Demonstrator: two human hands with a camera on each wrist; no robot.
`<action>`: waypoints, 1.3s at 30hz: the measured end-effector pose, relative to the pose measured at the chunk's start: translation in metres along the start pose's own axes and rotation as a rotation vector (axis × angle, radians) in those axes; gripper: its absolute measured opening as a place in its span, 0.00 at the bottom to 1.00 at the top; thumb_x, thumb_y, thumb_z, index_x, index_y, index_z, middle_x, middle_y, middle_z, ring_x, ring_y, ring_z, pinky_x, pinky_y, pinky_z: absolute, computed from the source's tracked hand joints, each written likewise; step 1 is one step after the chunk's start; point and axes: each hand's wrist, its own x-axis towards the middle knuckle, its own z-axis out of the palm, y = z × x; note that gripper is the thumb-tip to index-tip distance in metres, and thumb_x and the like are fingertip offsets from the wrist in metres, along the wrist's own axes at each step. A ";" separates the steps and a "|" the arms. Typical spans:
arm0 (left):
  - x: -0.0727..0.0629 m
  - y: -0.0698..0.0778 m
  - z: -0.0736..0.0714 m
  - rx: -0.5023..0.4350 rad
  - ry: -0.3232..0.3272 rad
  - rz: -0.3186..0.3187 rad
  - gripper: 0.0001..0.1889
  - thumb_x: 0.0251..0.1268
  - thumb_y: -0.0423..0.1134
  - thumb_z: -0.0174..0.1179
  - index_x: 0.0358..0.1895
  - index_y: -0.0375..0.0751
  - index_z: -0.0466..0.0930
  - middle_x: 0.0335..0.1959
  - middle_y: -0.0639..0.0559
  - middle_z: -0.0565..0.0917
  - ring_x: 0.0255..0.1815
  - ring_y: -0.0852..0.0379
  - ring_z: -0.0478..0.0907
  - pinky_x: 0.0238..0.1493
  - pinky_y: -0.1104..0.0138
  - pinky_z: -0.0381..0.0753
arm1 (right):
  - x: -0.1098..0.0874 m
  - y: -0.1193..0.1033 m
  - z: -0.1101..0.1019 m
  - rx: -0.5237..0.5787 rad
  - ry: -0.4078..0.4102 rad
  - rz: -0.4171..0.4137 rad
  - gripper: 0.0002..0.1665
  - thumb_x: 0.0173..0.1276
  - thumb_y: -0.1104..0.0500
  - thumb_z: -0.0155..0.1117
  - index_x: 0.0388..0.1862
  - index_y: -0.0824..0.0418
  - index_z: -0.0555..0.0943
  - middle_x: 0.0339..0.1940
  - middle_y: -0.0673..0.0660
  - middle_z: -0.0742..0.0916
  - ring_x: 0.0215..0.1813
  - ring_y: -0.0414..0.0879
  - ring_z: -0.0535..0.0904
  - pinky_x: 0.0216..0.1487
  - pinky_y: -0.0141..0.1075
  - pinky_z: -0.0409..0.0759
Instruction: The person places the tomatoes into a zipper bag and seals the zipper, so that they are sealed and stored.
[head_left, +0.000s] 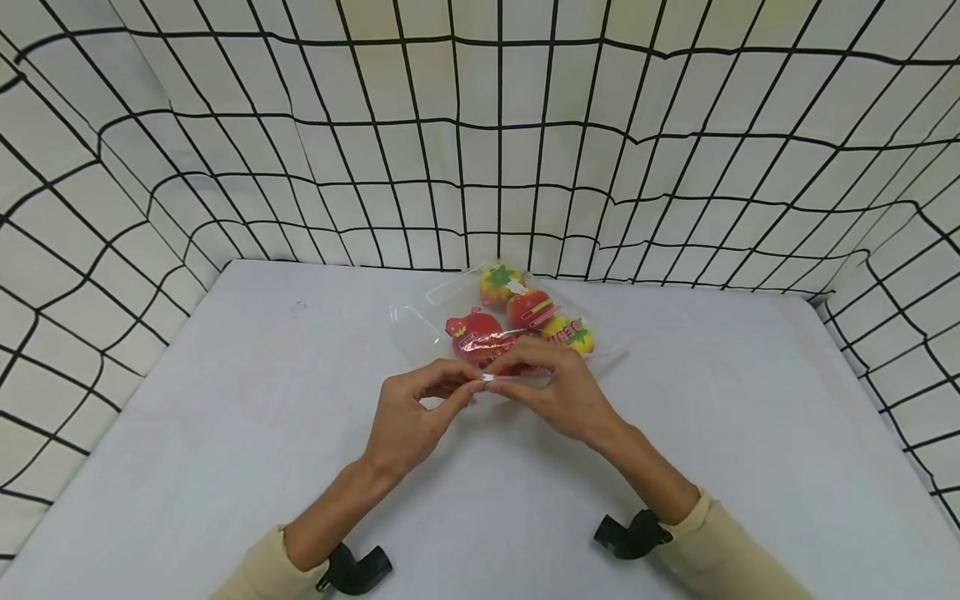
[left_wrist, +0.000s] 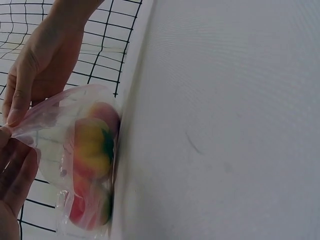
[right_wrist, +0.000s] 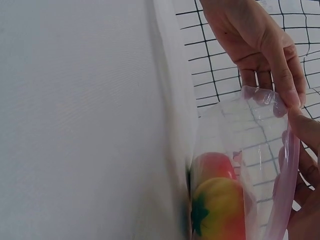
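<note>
A clear zip bag (head_left: 442, 310) lies on the white table (head_left: 225, 417) and holds several toy fruits: a yellow one (head_left: 501, 283), a red one (head_left: 528, 307), another red one (head_left: 474, 327). My left hand (head_left: 468, 383) and right hand (head_left: 501, 372) meet at the bag's near edge, and each pinches the pink zip strip. In the left wrist view the bag (left_wrist: 55, 150) hangs from both hands with a yellow fruit (left_wrist: 90, 150) inside. The right wrist view shows the bag's mouth (right_wrist: 260, 100) pinched, with the yellow fruit (right_wrist: 220, 205) and the red fruit (right_wrist: 212, 167) below it.
White cloth with a black grid (head_left: 480, 150) walls the table at the back and on both sides. Black camera mounts sit at my left wrist (head_left: 358, 569) and right wrist (head_left: 630, 533). Bare tabletop stretches left and right of the bag.
</note>
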 end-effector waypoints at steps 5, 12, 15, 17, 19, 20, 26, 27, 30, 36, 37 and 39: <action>0.000 0.000 0.000 -0.010 -0.006 0.004 0.09 0.66 0.34 0.70 0.48 0.43 0.88 0.40 0.49 0.92 0.33 0.56 0.90 0.43 0.72 0.90 | 0.000 0.001 0.000 0.005 -0.003 -0.005 0.12 0.62 0.62 0.78 0.45 0.54 0.91 0.43 0.49 0.92 0.47 0.41 0.84 0.52 0.31 0.87; 0.000 0.000 0.000 0.016 -0.010 0.011 0.09 0.65 0.33 0.71 0.48 0.43 0.89 0.39 0.51 0.92 0.32 0.59 0.89 0.41 0.70 0.91 | -0.001 0.002 0.000 0.013 -0.007 -0.018 0.12 0.62 0.62 0.78 0.45 0.54 0.91 0.43 0.49 0.91 0.46 0.41 0.83 0.50 0.31 0.87; 0.000 0.001 0.000 0.030 -0.009 0.017 0.09 0.65 0.32 0.71 0.47 0.43 0.89 0.38 0.51 0.92 0.32 0.62 0.88 0.39 0.70 0.90 | -0.001 0.003 0.000 0.015 -0.012 -0.019 0.12 0.62 0.61 0.78 0.45 0.54 0.91 0.43 0.49 0.91 0.45 0.41 0.82 0.50 0.32 0.87; 0.000 0.002 0.000 0.033 -0.010 0.021 0.09 0.65 0.31 0.71 0.47 0.43 0.89 0.38 0.51 0.92 0.32 0.62 0.88 0.39 0.70 0.91 | -0.002 0.003 0.000 0.013 -0.013 -0.014 0.12 0.62 0.62 0.78 0.45 0.54 0.91 0.42 0.49 0.91 0.45 0.41 0.82 0.50 0.32 0.87; -0.001 0.002 0.000 0.036 -0.011 0.022 0.10 0.64 0.30 0.71 0.47 0.43 0.89 0.37 0.51 0.92 0.32 0.62 0.87 0.38 0.69 0.91 | -0.002 0.003 0.000 0.010 -0.011 -0.013 0.13 0.61 0.64 0.78 0.45 0.54 0.91 0.42 0.49 0.91 0.45 0.41 0.82 0.50 0.32 0.87; -0.001 0.003 0.000 0.039 -0.010 0.024 0.10 0.64 0.29 0.71 0.47 0.43 0.89 0.37 0.51 0.92 0.32 0.62 0.87 0.38 0.68 0.91 | -0.002 0.002 0.000 0.008 -0.009 -0.012 0.14 0.61 0.65 0.78 0.46 0.53 0.91 0.42 0.49 0.91 0.45 0.41 0.82 0.50 0.32 0.87; -0.001 0.002 0.001 0.035 0.002 0.021 0.09 0.65 0.32 0.71 0.46 0.44 0.89 0.35 0.48 0.92 0.31 0.61 0.87 0.35 0.66 0.91 | -0.004 0.003 -0.001 -0.001 -0.001 -0.012 0.13 0.61 0.65 0.78 0.45 0.53 0.91 0.41 0.49 0.90 0.44 0.41 0.82 0.49 0.33 0.88; -0.001 0.002 0.001 0.030 0.005 0.021 0.08 0.65 0.32 0.71 0.46 0.45 0.89 0.35 0.47 0.92 0.31 0.61 0.87 0.34 0.66 0.91 | -0.004 0.004 -0.001 0.000 -0.001 -0.013 0.13 0.62 0.65 0.78 0.45 0.53 0.91 0.41 0.49 0.90 0.44 0.41 0.83 0.49 0.33 0.88; -0.002 0.002 0.002 0.023 0.011 0.025 0.09 0.65 0.32 0.71 0.46 0.45 0.89 0.35 0.49 0.91 0.31 0.60 0.87 0.33 0.66 0.91 | -0.005 0.005 -0.001 0.004 0.000 -0.014 0.13 0.62 0.65 0.78 0.44 0.54 0.91 0.41 0.50 0.90 0.44 0.41 0.83 0.49 0.33 0.88; -0.002 0.002 0.002 0.033 0.017 0.031 0.11 0.63 0.29 0.72 0.47 0.45 0.89 0.36 0.52 0.92 0.31 0.60 0.88 0.34 0.66 0.91 | -0.006 0.007 -0.003 0.013 0.001 -0.013 0.11 0.64 0.63 0.77 0.45 0.54 0.90 0.41 0.50 0.90 0.45 0.41 0.83 0.50 0.34 0.88; -0.002 0.002 0.002 0.033 0.020 0.032 0.11 0.63 0.29 0.72 0.47 0.45 0.89 0.36 0.52 0.92 0.31 0.60 0.88 0.34 0.66 0.91 | -0.006 0.007 -0.003 0.012 0.001 -0.010 0.11 0.64 0.63 0.77 0.45 0.54 0.90 0.41 0.50 0.90 0.45 0.41 0.83 0.51 0.34 0.88; -0.002 0.002 0.002 0.034 0.025 0.031 0.11 0.63 0.29 0.72 0.47 0.44 0.89 0.36 0.52 0.92 0.31 0.61 0.88 0.34 0.65 0.91 | -0.007 0.008 -0.005 0.006 0.005 -0.004 0.11 0.64 0.62 0.77 0.45 0.54 0.90 0.41 0.49 0.90 0.45 0.41 0.83 0.51 0.35 0.88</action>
